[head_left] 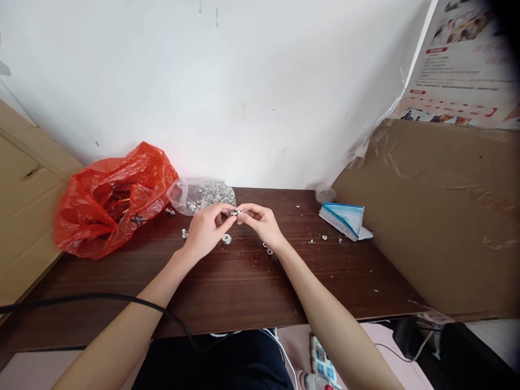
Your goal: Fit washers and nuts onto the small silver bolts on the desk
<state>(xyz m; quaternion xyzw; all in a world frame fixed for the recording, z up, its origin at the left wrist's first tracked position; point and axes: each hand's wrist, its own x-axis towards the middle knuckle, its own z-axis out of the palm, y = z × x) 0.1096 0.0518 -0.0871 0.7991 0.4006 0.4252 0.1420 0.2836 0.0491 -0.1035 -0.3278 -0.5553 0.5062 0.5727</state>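
Over the middle of the dark brown table, my left hand (pixel 206 228) and my right hand (pixel 262 223) meet at the fingertips. Between them is a small silver metal part (pixel 234 213), pinched by both hands; its exact shape is too small to make out. A round metal disc (pixel 226 239) lies on the table just below my left fingers. Another small metal piece (pixel 184 233) rests left of my left hand. Small ring-like parts (pixel 269 252) lie beside my right wrist. Behind my left hand sits a clear plastic bag (pixel 203 196) filled with small metal pieces.
A red plastic bag (pixel 117 200) stands at the left. A blue-and-white packet (pixel 343 219) and a round clear container (pixel 325 193) are at the back right. Cardboard (pixel 439 216) borders the right side. A black cable (pixel 101 296) crosses the lower left.
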